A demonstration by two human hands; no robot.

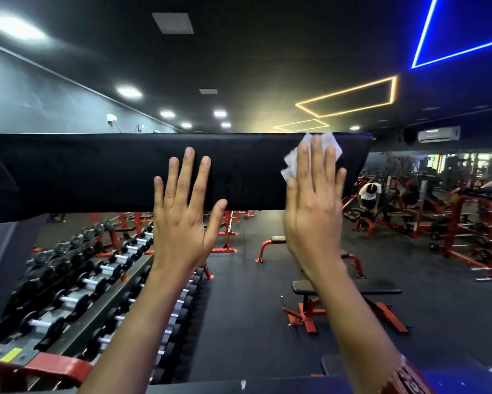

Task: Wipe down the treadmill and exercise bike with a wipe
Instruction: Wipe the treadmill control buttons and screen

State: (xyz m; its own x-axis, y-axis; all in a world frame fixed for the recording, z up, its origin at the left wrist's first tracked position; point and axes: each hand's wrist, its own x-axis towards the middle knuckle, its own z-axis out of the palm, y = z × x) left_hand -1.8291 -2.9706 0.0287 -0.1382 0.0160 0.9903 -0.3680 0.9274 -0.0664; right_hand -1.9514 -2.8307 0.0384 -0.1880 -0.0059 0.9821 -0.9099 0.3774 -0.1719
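A wide black panel (97, 172), seemingly the machine's console, stretches across the middle of the head view. My left hand (185, 211) is raised flat against its lower edge, fingers straight and spread. My right hand (314, 206) presses a crumpled white wipe (291, 160) flat against the panel near its right end, fingers straight, with the wipe sticking out above and to the left of the fingers. A dark edge of the machine (239, 386) shows along the bottom.
Below the panel, a long dumbbell rack (77, 282) runs down the left. Red-framed benches (344, 297) stand on the dark floor at centre right. Red weight machines (452, 223) and a person in a white top (369, 191) are at far right.
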